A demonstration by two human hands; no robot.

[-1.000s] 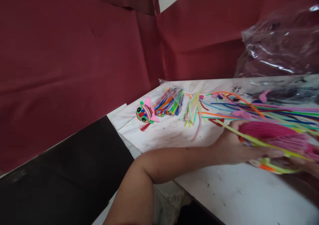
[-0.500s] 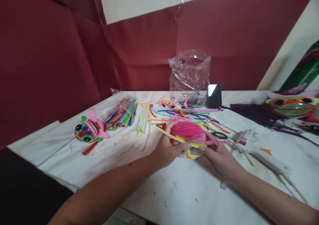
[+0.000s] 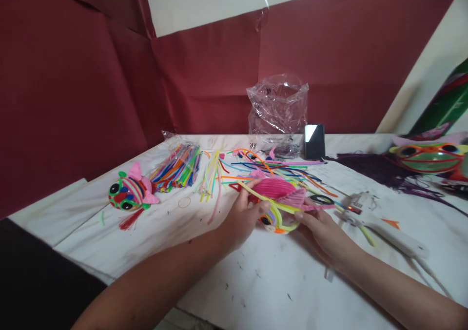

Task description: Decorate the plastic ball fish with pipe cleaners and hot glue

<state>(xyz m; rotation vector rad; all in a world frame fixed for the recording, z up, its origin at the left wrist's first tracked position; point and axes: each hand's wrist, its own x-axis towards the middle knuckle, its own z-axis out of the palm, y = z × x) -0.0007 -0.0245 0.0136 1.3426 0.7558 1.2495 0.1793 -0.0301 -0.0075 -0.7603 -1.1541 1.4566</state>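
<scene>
A pink pipe-cleaner piece is being held just above the middle of the white worktop, between both hands. The left hand is being wrapped round its left end, with the fingers curled and pressing on a yellow-green pipe cleaner that is looping under the piece. The right hand is being kept at the right end, its fingers pinching the piece's pink tail from below. Open room is being left in front, where only specks are showing on the near strip of worktop. The near-left edge is running diagonally beside a dark surface. To the left, a striped fish figure, a rubber band and a bagged bundle of pipe cleaners are lying well apart from the hands. Loose pipe cleaners are crowding just behind the piece. A clear plastic bag and a small dark block are standing at the back edge, against the red backdrop. On the right, a black loop handle and a white glue gun are lying near the right hand, hemming that side in. A green mask-like figure is sitting at the far right. Small dark marks by the bag are too blurred to be read.
</scene>
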